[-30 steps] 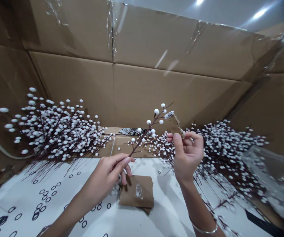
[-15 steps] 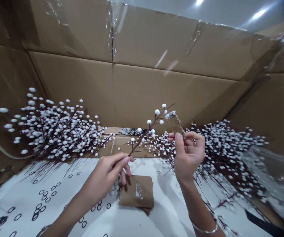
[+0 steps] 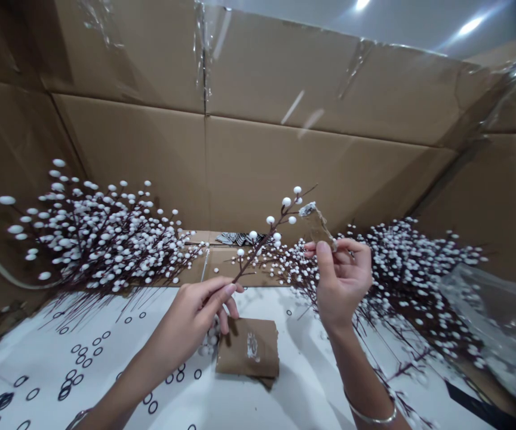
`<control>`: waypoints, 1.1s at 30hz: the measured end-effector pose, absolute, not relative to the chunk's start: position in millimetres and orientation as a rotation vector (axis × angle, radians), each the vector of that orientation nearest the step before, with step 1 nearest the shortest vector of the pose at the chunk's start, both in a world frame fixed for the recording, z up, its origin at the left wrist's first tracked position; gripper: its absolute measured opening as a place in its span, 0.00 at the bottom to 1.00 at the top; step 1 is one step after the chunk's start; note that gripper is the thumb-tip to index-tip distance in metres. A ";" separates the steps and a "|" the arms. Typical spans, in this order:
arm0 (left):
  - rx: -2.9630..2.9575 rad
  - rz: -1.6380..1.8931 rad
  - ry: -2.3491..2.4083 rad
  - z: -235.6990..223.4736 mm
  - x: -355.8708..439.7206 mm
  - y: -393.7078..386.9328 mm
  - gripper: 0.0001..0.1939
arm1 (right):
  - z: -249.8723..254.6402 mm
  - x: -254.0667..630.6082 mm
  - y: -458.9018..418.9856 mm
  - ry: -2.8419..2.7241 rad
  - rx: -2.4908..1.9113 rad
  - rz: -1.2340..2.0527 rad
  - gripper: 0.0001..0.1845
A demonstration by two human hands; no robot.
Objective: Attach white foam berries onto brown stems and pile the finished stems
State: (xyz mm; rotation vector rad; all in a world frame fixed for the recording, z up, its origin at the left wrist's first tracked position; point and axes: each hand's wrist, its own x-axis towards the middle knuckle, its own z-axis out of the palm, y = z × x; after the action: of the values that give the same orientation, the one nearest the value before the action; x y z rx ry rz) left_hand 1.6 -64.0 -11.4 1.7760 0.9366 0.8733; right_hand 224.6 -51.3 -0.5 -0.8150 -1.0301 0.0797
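Note:
Between thumb and fingers, my left hand [image 3: 206, 304] pinches the lower end of a dark brown berry stem [image 3: 261, 243], which slants up to the right and carries several white berries. My right hand [image 3: 344, 278] grips a small torn strip of cardboard [image 3: 317, 226] whose top end is smeared with something white. That smeared end sits close to the stem's upper berries; whether they touch I cannot tell. Below my left hand lies a brown cardboard piece [image 3: 262, 349] with a whitish glossy smear in its middle. Loose white berries [image 3: 210, 340] show partly behind my left fingers.
A big bundle of white-berry stems [image 3: 119, 239] lies at the left, another bundle [image 3: 419, 257] at the right beside clear plastic wrap [image 3: 491, 310]. Small black rings [image 3: 81, 355] are scattered over the white tabletop [image 3: 312, 388]. A tall cardboard wall [image 3: 321, 155] encloses the back and sides.
Both hands keep nearly the same place and hold. The stem's tip and the cardboard strip have shifted very slightly to the left.

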 end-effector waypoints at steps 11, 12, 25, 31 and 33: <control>1.766 0.870 0.954 -10.0 0.9 -63.3 0.19 | -0.2 229.0 -51.8 -1.076 -0.841 0.035 0.10; 1.766 0.871 0.952 -10.0 0.9 -63.3 0.19 | -0.4 229.4 -51.8 -1.078 -0.843 0.039 0.09; 1.766 0.902 0.964 -7.3 0.7 -63.7 0.19 | -1.6 235.9 -50.8 -1.114 -0.872 0.008 0.09; 1.767 0.911 0.978 -8.4 -0.1 -65.1 0.18 | -5.9 238.5 -47.8 -1.140 -0.888 -0.019 0.09; 1.774 0.915 0.978 -8.2 -0.3 -65.3 0.18 | -7.6 239.6 -46.5 -1.145 -0.911 -0.041 0.09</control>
State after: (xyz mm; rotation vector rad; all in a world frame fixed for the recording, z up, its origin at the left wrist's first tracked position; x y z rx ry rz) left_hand -0.3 -65.3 -8.2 1.7742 0.9776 0.9154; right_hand 239.6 -46.5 -7.6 -0.9114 -1.1449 -0.0406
